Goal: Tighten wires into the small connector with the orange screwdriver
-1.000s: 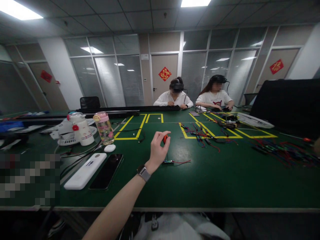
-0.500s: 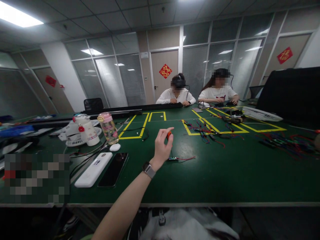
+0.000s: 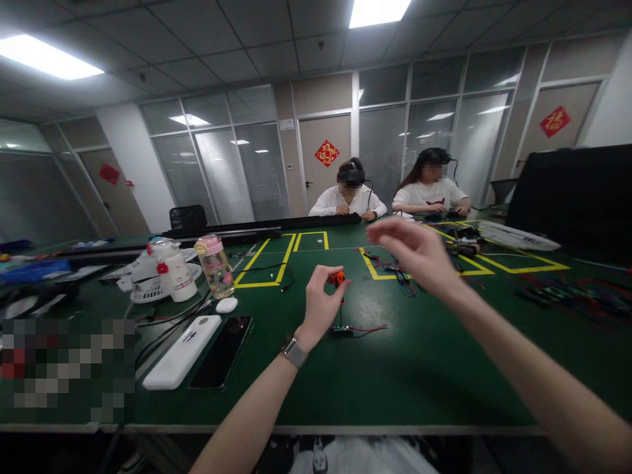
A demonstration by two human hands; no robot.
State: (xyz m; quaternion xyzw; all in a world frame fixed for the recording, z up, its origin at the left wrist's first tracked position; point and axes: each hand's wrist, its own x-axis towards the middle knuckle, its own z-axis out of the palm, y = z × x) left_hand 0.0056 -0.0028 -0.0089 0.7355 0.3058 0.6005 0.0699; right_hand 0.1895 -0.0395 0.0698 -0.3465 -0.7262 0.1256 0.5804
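Near edge, bottom center: green table (image 3: 424,385), left forearm coming in with a metal-banded watch (image 3: 295,353) on the wrist. Black phone (image 3: 221,353) lower left, white power bank (image 3: 182,352) just beside it, small white case (image 3: 226,305) above the phone. Center: small circuit board (image 3: 342,330) flat on the table, red wires (image 3: 372,328) running off to its right. Left hand (image 3: 320,299) just above it, thumb and fingers narrow, pinching an orange-handled tool (image 3: 340,279); thin shaft points down at the board, can't tell if the tip touches. Right hand (image 3: 419,253) right of center, raised, slightly blurred, fingers extended with thumb apart, nothing visible in the grip. Wire clusters (image 3: 567,296) at the right side. Pink-lidded bottle (image 3: 216,268) left of center. Far side, upper right of center: two co-workers in white tops (image 3: 327,201) seated at the table.
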